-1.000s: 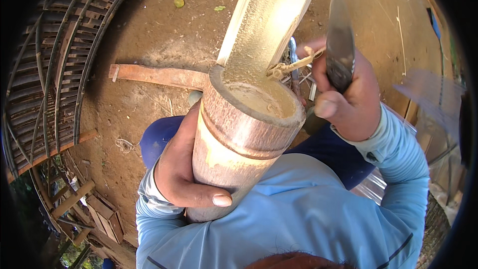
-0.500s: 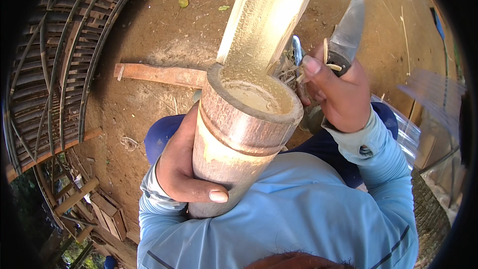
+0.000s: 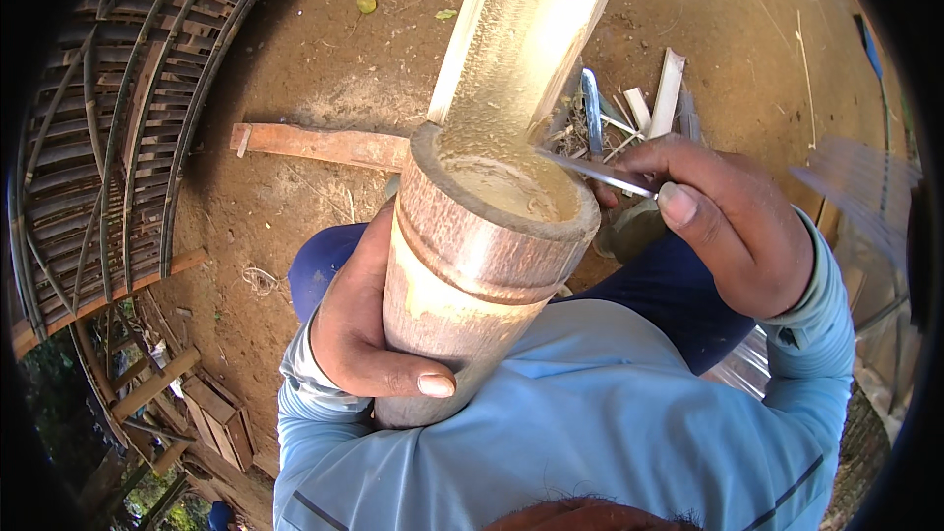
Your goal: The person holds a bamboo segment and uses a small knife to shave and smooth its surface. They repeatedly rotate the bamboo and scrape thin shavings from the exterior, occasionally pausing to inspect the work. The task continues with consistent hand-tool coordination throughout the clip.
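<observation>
Brown dirt [image 3: 295, 59] between slats [image 3: 146, 169] and bamboo tube [image 3: 467, 280]

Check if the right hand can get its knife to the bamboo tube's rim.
Likely yes: the right hand holds the knife, tip at or very near the far side of the rim; nothing visible blocks it.

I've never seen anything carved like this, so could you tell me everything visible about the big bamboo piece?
The bamboo piece looks like a thick, woody cylinder, mottled brown-grey with paler scraped patches and a ridge ringing it below the rim. Its shallow, pale hollow faces up; from the far side a long, trough-like strip runs out of the picture's top. It leans, lower end by the blue shirt, the left hand gripping its side. A knife tip meets or nearly meets the strip's base.
</observation>
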A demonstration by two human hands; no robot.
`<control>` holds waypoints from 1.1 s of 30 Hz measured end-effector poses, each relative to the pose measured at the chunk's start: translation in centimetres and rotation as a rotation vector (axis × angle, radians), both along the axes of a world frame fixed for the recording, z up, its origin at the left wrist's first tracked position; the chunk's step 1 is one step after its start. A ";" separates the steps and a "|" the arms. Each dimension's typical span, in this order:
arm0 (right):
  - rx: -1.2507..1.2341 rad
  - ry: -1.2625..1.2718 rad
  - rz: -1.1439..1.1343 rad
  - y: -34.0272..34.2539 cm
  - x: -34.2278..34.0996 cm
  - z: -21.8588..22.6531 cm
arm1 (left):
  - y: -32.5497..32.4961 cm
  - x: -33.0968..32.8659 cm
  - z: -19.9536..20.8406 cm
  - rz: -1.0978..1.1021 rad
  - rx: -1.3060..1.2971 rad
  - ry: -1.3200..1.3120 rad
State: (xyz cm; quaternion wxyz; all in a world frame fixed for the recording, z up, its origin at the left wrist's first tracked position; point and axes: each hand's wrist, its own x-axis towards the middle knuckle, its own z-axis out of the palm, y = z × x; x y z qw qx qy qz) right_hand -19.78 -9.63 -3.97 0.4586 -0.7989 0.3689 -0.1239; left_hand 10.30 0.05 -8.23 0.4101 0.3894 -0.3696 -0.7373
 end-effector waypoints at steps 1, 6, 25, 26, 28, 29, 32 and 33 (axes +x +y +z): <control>0.002 0.066 0.025 0.0 0.0 0.6 | 0.0 0.0 0.0 0.003 0.003 -0.004; -0.042 0.217 0.054 -0.2 0.3 1.7 | -0.1 -0.1 0.1 0.009 -0.015 -0.032; -0.086 0.312 0.081 -0.9 2.2 0.8 | -0.3 0.0 -0.1 -0.034 -0.121 -0.124; -0.089 0.312 0.068 -0.9 2.3 0.7 | -0.3 0.0 -0.1 -0.033 -0.126 -0.134; -0.098 0.308 0.043 -0.6 2.5 0.4 | -0.2 0.2 -0.3 -0.029 -0.148 -0.172; -0.127 0.265 0.017 -0.5 2.5 0.0 | -0.1 0.4 -0.4 -0.025 -0.156 -0.191; -0.176 0.150 -0.040 -0.2 2.7 -1.5 | 0.0 0.4 -0.1 -0.001 -0.136 -0.203; -0.164 0.116 -0.040 -0.3 2.7 -1.8 | 0.1 0.2 0.1 0.015 -0.110 -0.190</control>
